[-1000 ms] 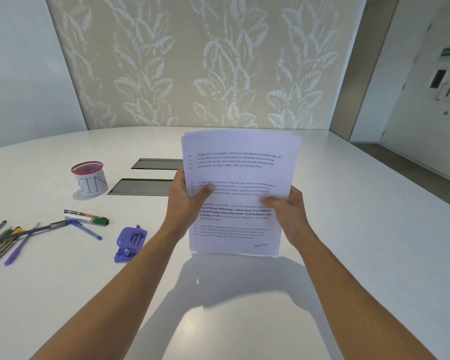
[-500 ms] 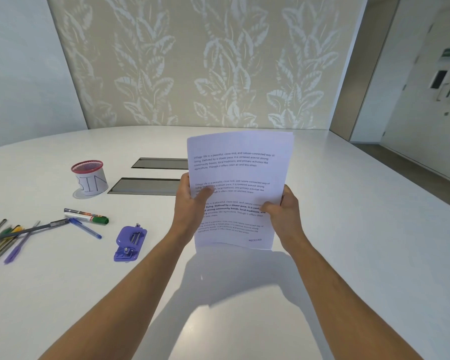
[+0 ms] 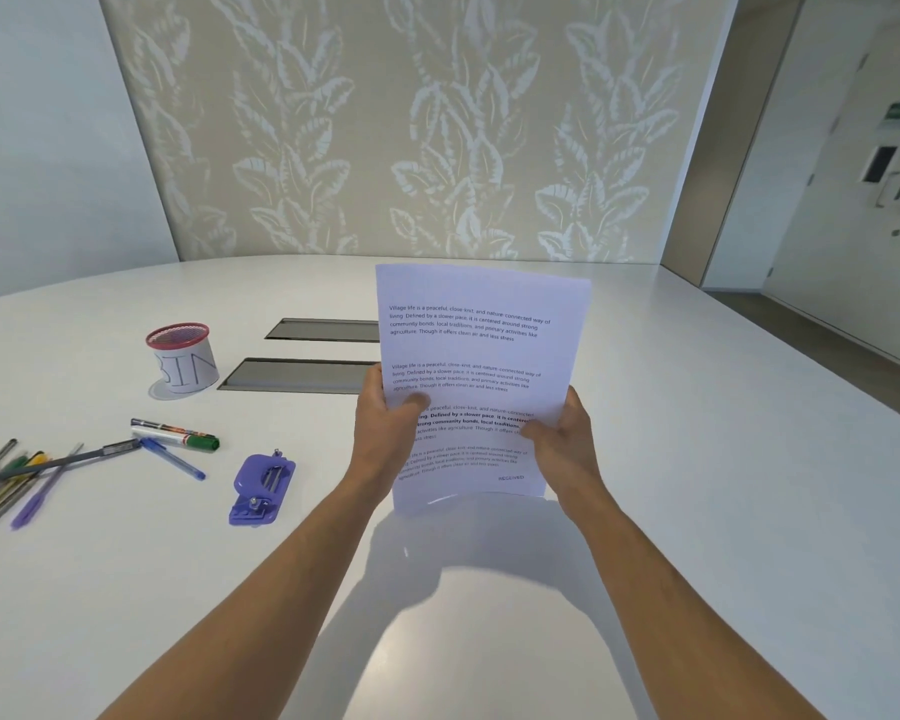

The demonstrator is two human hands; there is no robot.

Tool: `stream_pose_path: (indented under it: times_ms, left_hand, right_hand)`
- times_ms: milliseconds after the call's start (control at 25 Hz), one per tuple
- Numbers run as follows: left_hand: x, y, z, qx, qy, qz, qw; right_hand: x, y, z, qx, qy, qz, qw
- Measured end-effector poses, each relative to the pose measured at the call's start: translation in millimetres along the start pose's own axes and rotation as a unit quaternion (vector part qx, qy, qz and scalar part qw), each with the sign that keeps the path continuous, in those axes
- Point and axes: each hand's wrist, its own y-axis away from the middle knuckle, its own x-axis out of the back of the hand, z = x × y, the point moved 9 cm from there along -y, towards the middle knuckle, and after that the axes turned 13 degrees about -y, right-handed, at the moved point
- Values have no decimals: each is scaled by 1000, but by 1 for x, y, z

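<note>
White printed sheets upright, left hand, right hand gripping sides

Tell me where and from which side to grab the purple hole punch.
Probably from above, thumb and fingers across the long sides of the purple hole punch, near its middle. It lies flat on the table, long axis pointing away from you, so its narrow width suits the grip. The left hand is nearest, though it holds the paper.

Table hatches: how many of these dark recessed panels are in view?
2. The far hatch and the near hatch lie one behind the other, right of the red-rimmed BIN cup. The printed sheets cover their right ends and could hide another.
</note>
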Motion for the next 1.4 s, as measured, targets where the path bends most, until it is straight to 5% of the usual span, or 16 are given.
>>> stream_pose_path:
  times_ms: [520, 760, 880, 1160, 1400]
  left_hand:
    - [-6, 6, 1, -31, 5, -28, 999]
    - [-4, 6, 3, 3, 84, 3, 996]
    - [-14, 12, -6, 65, 152, 20, 986]
    - [-29, 25, -17, 119, 244, 41, 962]
    - [-37, 33, -16, 126, 260, -1, 957]
  right_hand:
    - [10, 9, 22, -26, -33, 40, 998]
    - [38, 24, 50, -130, -209, 141, 959]
    - [25, 30, 65, -178, -323, 101, 924]
    - [12, 37, 52, -109, -467, 74, 874]
    - [9, 39, 49, -88, -400, 81, 909]
